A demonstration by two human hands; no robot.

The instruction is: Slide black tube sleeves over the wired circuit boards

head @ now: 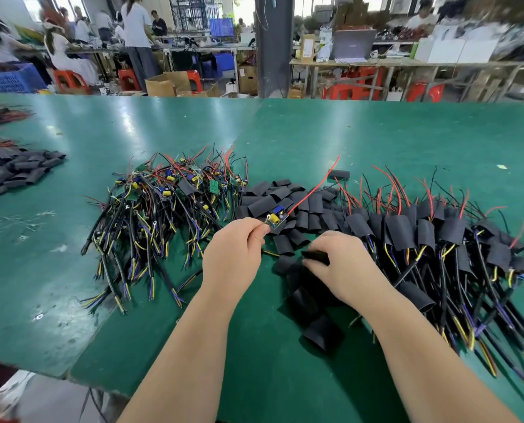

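The left hand [239, 248] is pinching a light, probably breakable circuit board [274, 219] by its end above the counter [163, 123], while the right hand [343, 264] is gripping a soft-looking black tube sleeve [315, 256].

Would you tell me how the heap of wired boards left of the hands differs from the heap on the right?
The left heap shows bare green boards with yellow and blue parts; the right heap has its boards hidden in black sleeves. The left heap lies tangled; the right heap lies in a rough row. Both trail red, black, yellow and blue wires on the green table.
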